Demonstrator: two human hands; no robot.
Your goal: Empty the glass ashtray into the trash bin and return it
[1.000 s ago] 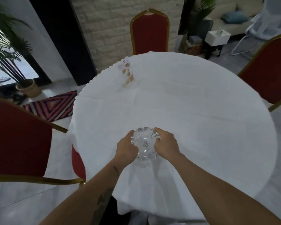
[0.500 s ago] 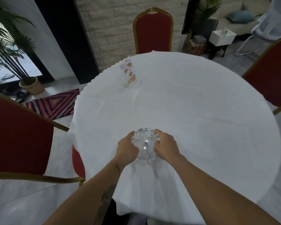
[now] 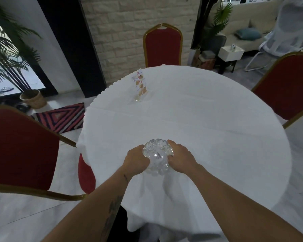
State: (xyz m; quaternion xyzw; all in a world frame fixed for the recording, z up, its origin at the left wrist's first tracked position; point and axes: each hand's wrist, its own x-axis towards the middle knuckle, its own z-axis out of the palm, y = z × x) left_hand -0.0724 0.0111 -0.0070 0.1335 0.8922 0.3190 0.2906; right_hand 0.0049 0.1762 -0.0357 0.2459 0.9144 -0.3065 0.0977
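A clear cut-glass ashtray (image 3: 157,155) with a scalloped rim is held between both my hands over the near part of the round table (image 3: 208,123), which is covered in a white cloth. My left hand (image 3: 136,160) grips its left side and my right hand (image 3: 181,157) grips its right side. Whether the ashtray rests on the cloth or hangs just above it I cannot tell. No trash bin is in view.
A small standing menu card (image 3: 140,86) is at the table's far left. Red chairs with gold frames stand at the left (image 3: 19,149), the far side (image 3: 162,46) and the right (image 3: 287,88). A striped rug (image 3: 61,117) and a potted palm (image 3: 32,98) are on the floor at left.
Both hands keep the same hold on the ashtray. The view has tilted up a little, so more of the far wall and chair shows.
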